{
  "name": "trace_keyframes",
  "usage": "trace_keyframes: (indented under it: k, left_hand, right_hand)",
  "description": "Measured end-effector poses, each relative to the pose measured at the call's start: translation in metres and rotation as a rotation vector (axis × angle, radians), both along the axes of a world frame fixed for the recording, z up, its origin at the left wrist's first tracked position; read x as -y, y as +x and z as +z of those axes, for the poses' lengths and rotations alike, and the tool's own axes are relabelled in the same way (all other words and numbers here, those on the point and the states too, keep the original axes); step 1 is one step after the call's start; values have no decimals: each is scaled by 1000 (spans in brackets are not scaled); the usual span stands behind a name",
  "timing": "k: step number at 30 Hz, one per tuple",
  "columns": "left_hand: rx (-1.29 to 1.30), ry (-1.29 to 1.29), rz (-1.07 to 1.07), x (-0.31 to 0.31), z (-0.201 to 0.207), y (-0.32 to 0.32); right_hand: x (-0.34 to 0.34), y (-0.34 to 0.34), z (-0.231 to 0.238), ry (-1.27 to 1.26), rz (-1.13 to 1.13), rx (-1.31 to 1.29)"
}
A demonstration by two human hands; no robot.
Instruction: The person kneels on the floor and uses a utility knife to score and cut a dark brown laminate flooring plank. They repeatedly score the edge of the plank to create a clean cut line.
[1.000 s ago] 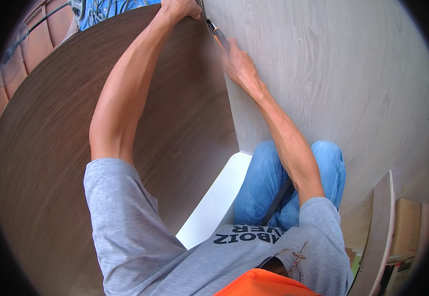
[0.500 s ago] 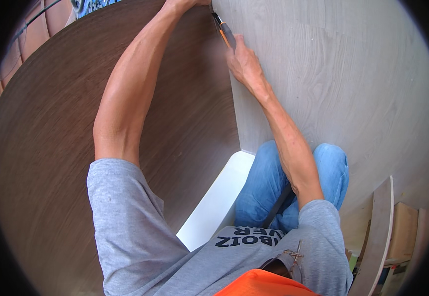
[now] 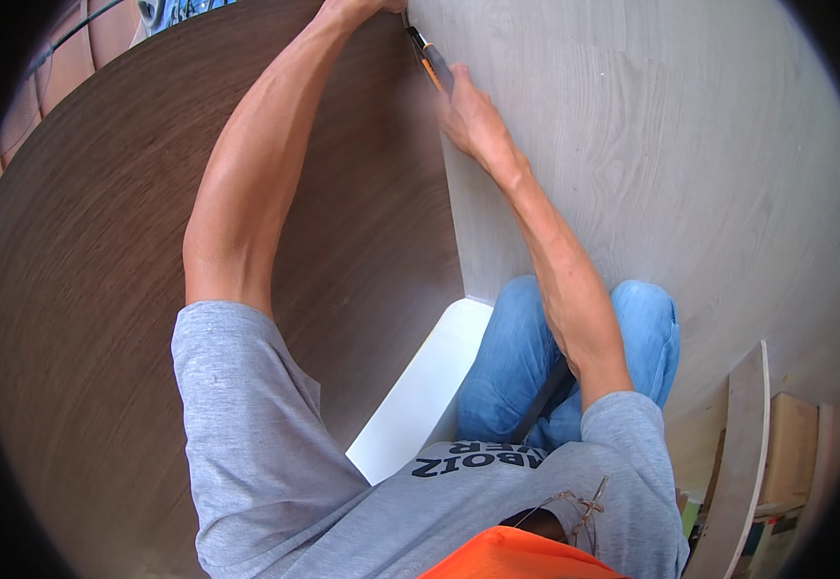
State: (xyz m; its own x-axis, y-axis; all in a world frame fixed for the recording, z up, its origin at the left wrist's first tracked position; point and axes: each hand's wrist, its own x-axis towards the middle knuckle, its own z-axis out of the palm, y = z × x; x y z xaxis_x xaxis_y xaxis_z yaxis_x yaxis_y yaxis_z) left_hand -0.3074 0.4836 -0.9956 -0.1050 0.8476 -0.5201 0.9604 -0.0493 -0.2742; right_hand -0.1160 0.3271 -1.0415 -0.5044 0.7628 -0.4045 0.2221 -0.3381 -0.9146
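Observation:
My right hand [image 3: 470,114] is closed round a pair of pliers [image 3: 432,60] with black and orange handles. The head of the pliers points up and left, to the seam where a dark brown wood-grain panel [image 3: 372,203] meets a pale grey wood-grain panel [image 3: 594,164]. At the top edge, close to the tip of the pliers, is my left hand [image 3: 367,8]. Its fingers are mostly cut off by the picture's edge, so what they hold is hidden.
A white board [image 3: 420,391] stands between the brown panel and my bent knees in blue jeans [image 3: 652,333]. At the lower right lean a narrow pale board [image 3: 746,444] and a cardboard box [image 3: 789,454]. Blue cloth [image 3: 183,12] shows beyond the brown panel's curved edge.
The pliers and my right hand have shifted slightly left and up. My left arm stays almost where it was.

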Motion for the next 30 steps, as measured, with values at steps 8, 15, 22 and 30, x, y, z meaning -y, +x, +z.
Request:
trace_keyframes:
  k: [8,15,22,30]
  left_hand:
    - [-47,-15,38,-2,3,6]
    - [-64,8,30,-3,-3,5]
    - [-39,9,58,-1,-3,3]
    - [-55,1,99,-1,1,8]
  right_hand:
    - [1,-1,-1,25,17,42]
    - [1,2,6,-7,25,42]
    - [4,0,5,-26,43,74]
    - [4,0,2,-14,48,91]
